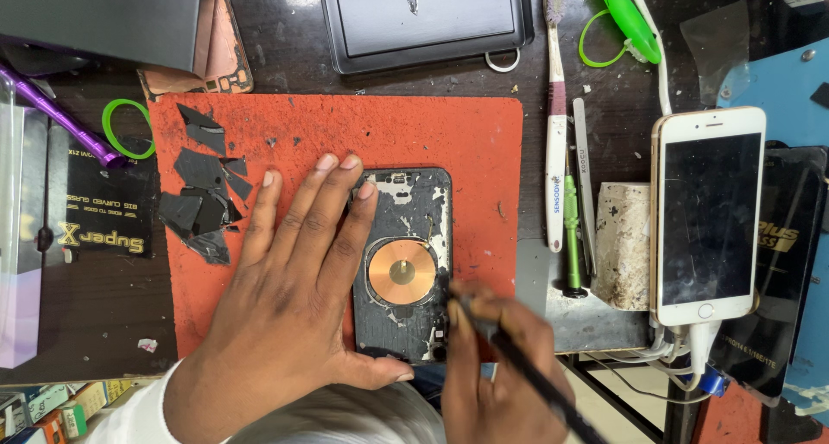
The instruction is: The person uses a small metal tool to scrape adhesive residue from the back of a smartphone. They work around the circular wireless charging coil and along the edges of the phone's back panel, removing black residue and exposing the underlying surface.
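Note:
A phone body (413,228) with its back glass removed lies face down on a red work mat (414,133). A copper coil ring (401,272) shows in its middle, with glue remains around it. My left hand (289,306) lies flat on the phone's left side, fingers spread, pressing it to the mat. My right hand (492,366) grips a thin dark tool (527,371) whose tip meets the phone's lower right edge. A pile of black glass shards (203,198) sits on the mat's left part.
Right of the mat lie a toothbrush (557,116), metal tweezers (585,176) and a green screwdriver (572,245). A white-and-gold phone (708,219) rests face up further right, cable attached. A black tray (423,21) stands at the back; a purple tool (60,116) lies left.

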